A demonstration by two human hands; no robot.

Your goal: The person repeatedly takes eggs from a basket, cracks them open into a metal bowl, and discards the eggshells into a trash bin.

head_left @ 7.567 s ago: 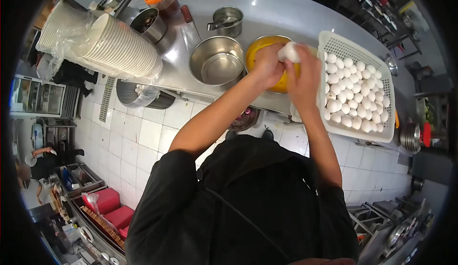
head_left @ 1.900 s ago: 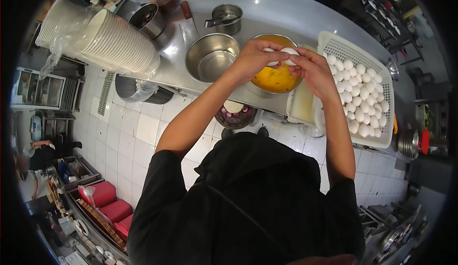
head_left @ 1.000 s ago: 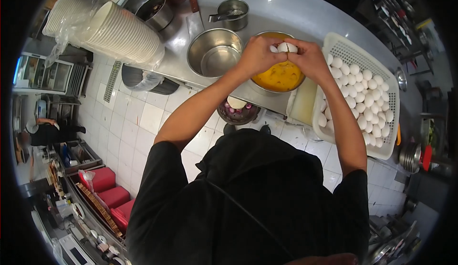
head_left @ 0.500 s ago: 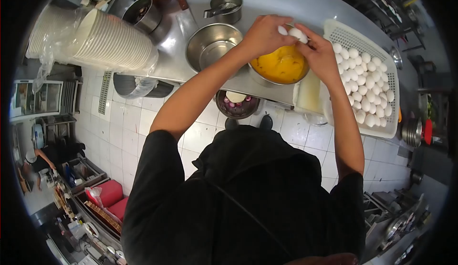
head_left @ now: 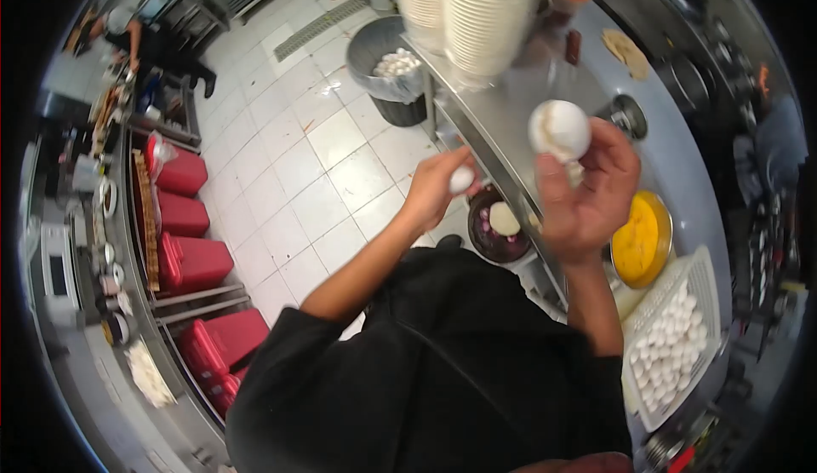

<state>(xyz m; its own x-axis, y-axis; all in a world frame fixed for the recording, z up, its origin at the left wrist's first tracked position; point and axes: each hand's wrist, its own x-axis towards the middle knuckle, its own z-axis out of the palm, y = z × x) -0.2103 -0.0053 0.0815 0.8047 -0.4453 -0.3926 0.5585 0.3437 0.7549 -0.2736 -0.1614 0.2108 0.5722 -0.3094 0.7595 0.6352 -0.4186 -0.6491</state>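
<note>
While bowl (head_left: 670,236) already holds yellow egg (head_left: 637,239), many whole eggs (head_left: 672,349) remain in basket (head_left: 696,270); left hand (head_left: 434,188) curls around white egg or shell (head_left: 462,180), right hand (head_left: 587,205) pinches cracked eggshell (head_left: 559,130) above bench (head_left: 685,192).

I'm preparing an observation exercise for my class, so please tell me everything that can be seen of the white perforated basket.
The white basket is roughly rectangular, looks like plastic, and has a raised rim. Many white eggs crowd most of it, leaving a bare perforated area at its upper end in the picture. It sits on the counter, on the person's right. Neither the left hand nor the right hand touches it.
</note>
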